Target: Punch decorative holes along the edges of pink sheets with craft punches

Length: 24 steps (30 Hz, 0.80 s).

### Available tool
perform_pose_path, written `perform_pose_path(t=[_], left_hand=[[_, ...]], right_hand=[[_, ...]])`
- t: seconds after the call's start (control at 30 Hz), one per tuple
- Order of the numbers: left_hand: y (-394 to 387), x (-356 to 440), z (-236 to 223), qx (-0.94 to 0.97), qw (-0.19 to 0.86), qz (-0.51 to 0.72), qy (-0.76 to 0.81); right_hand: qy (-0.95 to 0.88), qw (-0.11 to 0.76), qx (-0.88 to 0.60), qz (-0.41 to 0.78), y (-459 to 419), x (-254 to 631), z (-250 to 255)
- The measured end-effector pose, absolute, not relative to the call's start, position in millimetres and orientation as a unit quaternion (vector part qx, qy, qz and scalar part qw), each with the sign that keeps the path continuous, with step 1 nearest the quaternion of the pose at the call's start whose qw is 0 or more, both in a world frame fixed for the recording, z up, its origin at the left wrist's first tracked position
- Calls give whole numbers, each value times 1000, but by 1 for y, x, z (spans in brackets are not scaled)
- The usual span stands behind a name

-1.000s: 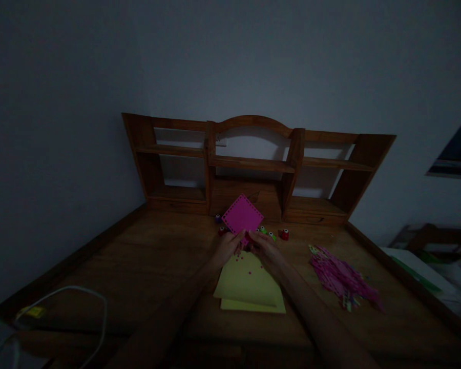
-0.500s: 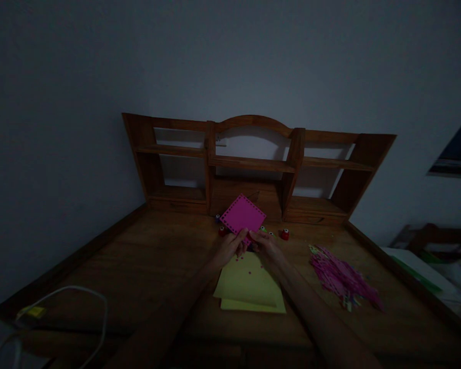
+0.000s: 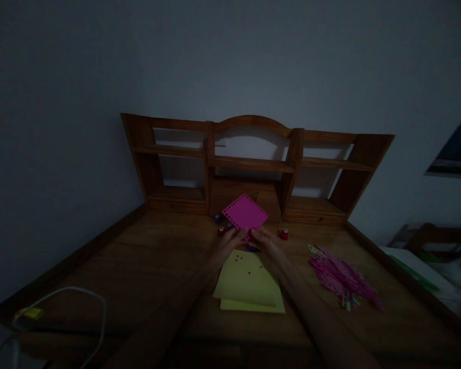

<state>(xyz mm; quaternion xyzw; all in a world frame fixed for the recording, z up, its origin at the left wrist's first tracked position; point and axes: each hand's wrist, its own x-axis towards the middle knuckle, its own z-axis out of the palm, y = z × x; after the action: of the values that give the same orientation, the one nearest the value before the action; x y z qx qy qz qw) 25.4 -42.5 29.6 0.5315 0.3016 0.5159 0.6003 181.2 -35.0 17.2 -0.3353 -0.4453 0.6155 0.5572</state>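
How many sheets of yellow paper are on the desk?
2 visible: the upper sheet, and the lower sheet poking out beyond its near edge. More may be hidden underneath.

Pink card (image 3: pixel 246 211): square, turned cornerwise as a diamond, with rows of small holes along the lower-left and upper-right edges; held near its lower corner by the left hand (image 3: pixel 232 241). Red punch (image 3: pixel 252 233): small, at that same corner, in the right hand (image 3: pixel 265 240), largely hidden by fingers. Yellow sheets (image 3: pixel 248 288): overlapping, slightly skewed, lying on the wooden desktop (image 3: pixel 169 251) just below the hands, with a few small reddish-pink bits (image 3: pixel 249 273) scattered on top.
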Motion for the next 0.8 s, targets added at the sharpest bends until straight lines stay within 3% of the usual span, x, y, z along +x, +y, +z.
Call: perform_pose_path(t=[0.4,0.8], left_hand=[[-49,31,27,564,563,531,288],[-47,30,25,539,568,538,310]], right_hand=[[-477,582,-339,564,-44,164,21],[-465,574,-333,586,-45,163,23]])
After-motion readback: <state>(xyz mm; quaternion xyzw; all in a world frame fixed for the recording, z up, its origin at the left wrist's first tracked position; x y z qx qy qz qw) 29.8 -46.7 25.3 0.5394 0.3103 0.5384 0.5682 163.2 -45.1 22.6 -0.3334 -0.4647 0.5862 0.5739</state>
